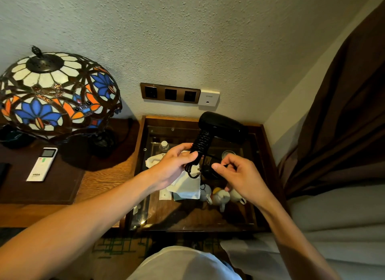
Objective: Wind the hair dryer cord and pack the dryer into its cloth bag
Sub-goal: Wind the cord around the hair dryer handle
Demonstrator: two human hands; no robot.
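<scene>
Centre frame: left hand [175, 165] grips hair dryer [218, 124] handle, pinning the wound cord [201, 142] — right hand [239, 173] pinches the plug end [208, 169] to tuck it

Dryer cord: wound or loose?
Mostly wound: black cord coils the black hair dryer handle; plug end loose, held by right hand.

A brown wooden bench [100, 181] is standing against the wall, carrying a stained-glass lamp with blue and orange flowers [56, 92] and a white remote control [42, 164]. Beside it, a glass-topped wooden case [268, 154] is holding small items inside.
</scene>
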